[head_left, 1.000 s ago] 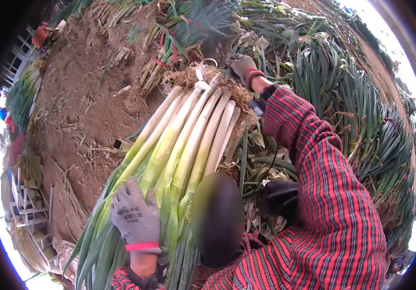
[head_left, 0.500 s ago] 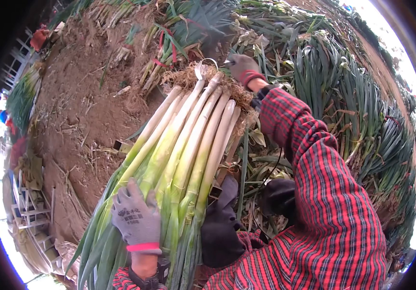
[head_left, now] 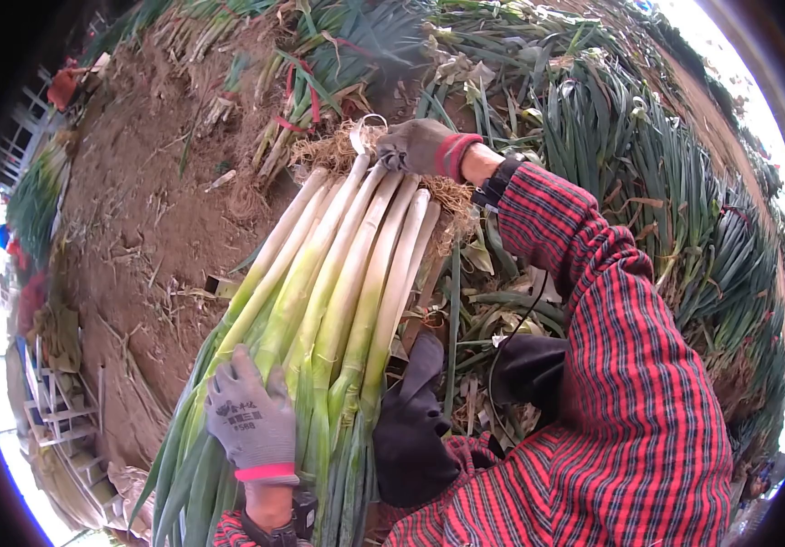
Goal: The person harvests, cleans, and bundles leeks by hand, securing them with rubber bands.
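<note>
A bundle of long green onions (head_left: 342, 292) lies slantwise in front of me, white stalks and roots at the far end, green leaves toward me. My left hand (head_left: 251, 419), in a grey glove, rests on the leafy part, its fingers partly curled around the left-side stalks. At the root end, my gloved right hand (head_left: 421, 148) is closed over the tops of the middle stalks; its fingertips are partly hidden. A white strip (head_left: 357, 139) with a thin loop stands up from the roots (head_left: 324, 150), just left of that hand.
Piles of green onions (head_left: 593, 137) lie on the right and at the back, some tied with red bands (head_left: 306, 96). Bare soil (head_left: 155, 210) with scattered scraps stretches to the left. A dark cable (head_left: 522, 319) hangs near my knee. White racks (head_left: 60, 401) stand far left.
My right hand has moved left and slightly down, from the right of the roots onto the stalk tops. My left hand stays on the leaves, almost in place.
</note>
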`<move>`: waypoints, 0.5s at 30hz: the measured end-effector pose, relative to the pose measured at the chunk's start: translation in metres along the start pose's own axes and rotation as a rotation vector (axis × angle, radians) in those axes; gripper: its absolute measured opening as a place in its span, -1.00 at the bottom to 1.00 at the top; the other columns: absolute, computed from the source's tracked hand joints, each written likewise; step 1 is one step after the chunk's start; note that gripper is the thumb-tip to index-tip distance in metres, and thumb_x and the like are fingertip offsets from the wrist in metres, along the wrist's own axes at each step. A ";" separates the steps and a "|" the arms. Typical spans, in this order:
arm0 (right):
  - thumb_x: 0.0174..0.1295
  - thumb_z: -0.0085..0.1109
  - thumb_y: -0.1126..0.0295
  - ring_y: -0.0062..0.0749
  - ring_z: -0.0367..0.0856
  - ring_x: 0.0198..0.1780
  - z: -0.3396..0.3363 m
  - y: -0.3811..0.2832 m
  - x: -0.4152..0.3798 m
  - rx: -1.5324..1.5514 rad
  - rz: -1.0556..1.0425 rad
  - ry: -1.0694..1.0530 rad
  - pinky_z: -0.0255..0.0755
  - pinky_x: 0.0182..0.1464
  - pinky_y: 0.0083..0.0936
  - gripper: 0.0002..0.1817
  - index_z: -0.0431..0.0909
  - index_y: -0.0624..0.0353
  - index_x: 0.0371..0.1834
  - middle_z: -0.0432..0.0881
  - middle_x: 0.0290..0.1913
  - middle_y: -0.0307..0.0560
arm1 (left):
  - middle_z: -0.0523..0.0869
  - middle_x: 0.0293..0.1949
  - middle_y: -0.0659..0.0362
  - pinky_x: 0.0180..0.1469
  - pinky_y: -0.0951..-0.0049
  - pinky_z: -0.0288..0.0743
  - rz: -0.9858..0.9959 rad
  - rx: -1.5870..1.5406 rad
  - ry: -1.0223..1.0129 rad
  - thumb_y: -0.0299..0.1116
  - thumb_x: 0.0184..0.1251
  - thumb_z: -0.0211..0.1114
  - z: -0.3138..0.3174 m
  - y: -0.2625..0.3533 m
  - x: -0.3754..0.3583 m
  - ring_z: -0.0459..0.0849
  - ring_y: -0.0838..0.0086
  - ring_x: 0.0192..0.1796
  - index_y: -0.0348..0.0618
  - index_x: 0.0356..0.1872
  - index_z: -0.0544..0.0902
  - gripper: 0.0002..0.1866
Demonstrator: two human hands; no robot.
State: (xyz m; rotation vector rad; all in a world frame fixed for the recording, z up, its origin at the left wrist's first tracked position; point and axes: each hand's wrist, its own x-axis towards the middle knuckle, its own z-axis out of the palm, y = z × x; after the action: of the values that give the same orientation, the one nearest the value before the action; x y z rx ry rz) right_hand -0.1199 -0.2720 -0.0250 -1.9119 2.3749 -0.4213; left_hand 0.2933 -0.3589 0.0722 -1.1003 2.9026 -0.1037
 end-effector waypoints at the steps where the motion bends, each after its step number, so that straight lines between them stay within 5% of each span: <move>1: 0.02 0.18 0.51 -0.04 0.65 -0.04 -0.006 -0.007 -0.001 -0.028 0.066 -0.051 0.52 -0.03 -0.21 -0.57 0.59 -0.03 0.03 0.65 -0.06 -0.08 | 0.61 -0.09 -0.08 0.02 0.08 0.47 0.009 0.001 0.005 -0.20 0.30 0.27 0.000 -0.001 0.000 0.60 0.03 -0.03 -0.24 0.11 0.50 -0.56; 4: 0.05 0.20 0.46 -0.05 0.66 -0.06 -0.006 -0.012 -0.004 -0.116 0.096 -0.059 0.52 -0.03 -0.23 -0.63 0.62 -0.02 -0.01 0.68 -0.11 -0.07 | 0.61 -0.10 -0.08 0.01 0.07 0.47 0.026 0.000 0.003 -0.18 0.31 0.26 0.002 0.000 -0.001 0.60 0.03 -0.03 -0.24 0.11 0.49 -0.55; 8: 0.17 0.19 0.31 -0.06 0.67 -0.08 0.021 0.030 0.001 0.362 0.150 0.060 0.52 0.01 -0.24 -0.80 0.68 0.03 -0.17 0.71 -0.17 0.02 | 0.60 -0.15 -0.03 -0.02 0.13 0.47 0.050 0.041 0.019 -0.16 0.30 0.25 0.009 -0.003 -0.003 0.59 0.09 -0.04 -0.21 0.09 0.49 -0.56; 12: 0.22 0.14 0.31 -0.05 0.71 -0.10 0.030 0.070 -0.007 -0.159 0.553 0.085 0.55 0.01 -0.27 -0.76 0.69 0.10 -0.11 0.72 -0.14 0.06 | 0.61 -0.13 -0.07 -0.04 0.08 0.48 0.008 0.014 -0.040 -0.15 0.32 0.24 0.003 -0.002 -0.003 0.60 0.03 -0.06 -0.24 0.12 0.50 -0.54; 15: 0.12 0.25 0.21 -0.09 0.66 0.08 0.036 0.147 -0.048 -0.060 0.762 -0.038 0.48 0.15 -0.25 -0.61 0.65 0.04 0.03 0.71 -0.02 0.07 | 0.61 -0.14 -0.05 -0.07 0.08 0.48 0.009 -0.007 -0.014 -0.15 0.32 0.24 0.007 -0.005 -0.002 0.60 0.04 -0.07 -0.24 0.12 0.51 -0.54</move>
State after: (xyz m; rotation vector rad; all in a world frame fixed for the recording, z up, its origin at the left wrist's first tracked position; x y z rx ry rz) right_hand -0.2403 -0.2038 -0.1022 -0.8780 2.8463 -0.2426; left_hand 0.2982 -0.3615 0.0659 -1.0840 2.8974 -0.0857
